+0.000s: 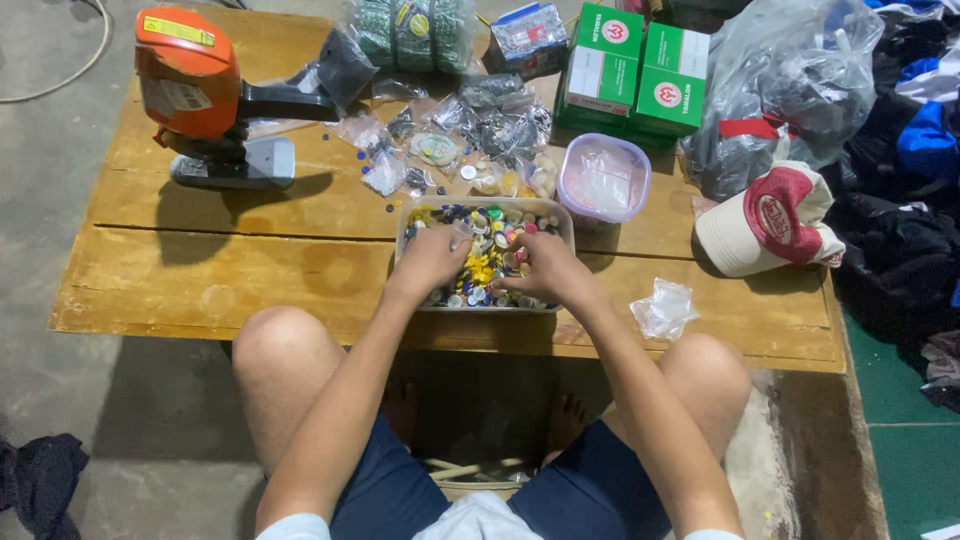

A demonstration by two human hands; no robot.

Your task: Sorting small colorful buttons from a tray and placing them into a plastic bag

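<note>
Sorting step: picking through mixed coloured buttons in clear tub, mid table.
Left hand: curled narrow, fingertips pinching among buttons; held piece not discernible.
Right hand: fingers bunched, digging in near side.
Next move: likely calls for fine pinch, short lift.
Edges: tub close to near table edge.
Open room: bare wood left; small crumpled bag right.

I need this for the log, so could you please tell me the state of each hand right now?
Left hand: in the button tray, fingers curled among the buttons; grip cannot be told.
Right hand: same tray, fingers bent on buttons; grip cannot be told.
</note>
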